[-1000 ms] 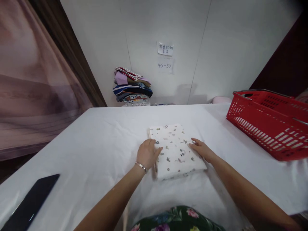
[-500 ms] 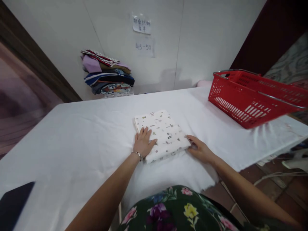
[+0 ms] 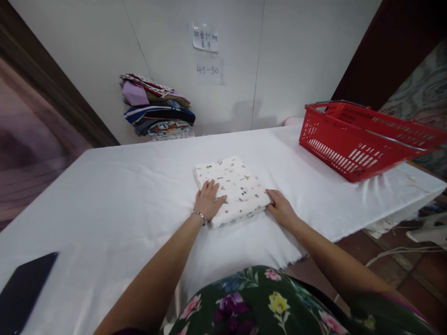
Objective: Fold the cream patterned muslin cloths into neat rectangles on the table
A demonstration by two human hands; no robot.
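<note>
A white cloth (image 3: 235,186) with small printed motifs lies folded into a thick, flat rectangle in the middle of the table. My left hand (image 3: 208,200) rests flat on the cloth's left part, palm down and fingers spread, with a metal bracelet at the wrist. At the near right corner, my right hand (image 3: 280,207) has its fingers closed on the cloth's edge. The undersides of the right fingers are partly hidden.
A white-covered table (image 3: 132,209) spans the view. On the right stands a red plastic basket (image 3: 335,144) with metal handles. Several folded fabrics (image 3: 159,109) are stacked by the wall at the back left. A dark flat object (image 3: 28,288) lies lower left.
My right hand has shifted slightly inward and its fingers now sit closer over the cloth's corner. The left hand stays flat on the cloth. The view has moved slightly.
</note>
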